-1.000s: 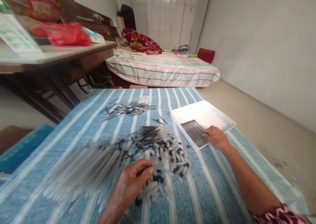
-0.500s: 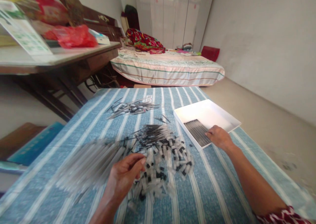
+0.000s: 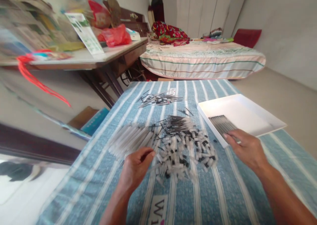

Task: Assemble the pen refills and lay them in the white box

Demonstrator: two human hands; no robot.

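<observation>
My left hand [image 3: 139,167] is closed in a pinch just above the table. It lies between a bundle of clear pen barrels [image 3: 132,139] and a scattered heap of clear pen caps with black parts [image 3: 175,162]; whatever its fingertips hold is too small to make out. At the white box [image 3: 257,117], my right hand [image 3: 247,149] reaches over the front wall. Its thumb and fingers close on the near end of a pen in a tight row of grey pens [image 3: 221,122]. Thin dark pen refills [image 3: 177,123] lie behind the caps.
Another loose pile of refills [image 3: 160,99] lies farther back on the blue striped tablecloth [image 3: 119,192]. To the left is a side table [image 3: 109,55] bearing a red plastic bag [image 3: 117,35]. A bed [image 3: 203,59] stands beyond the table.
The camera view has swung left, so everything appears shifted right. My right hand stays by the row of pens at the box's front wall. My left hand remains pinched near the barrels and caps.
</observation>
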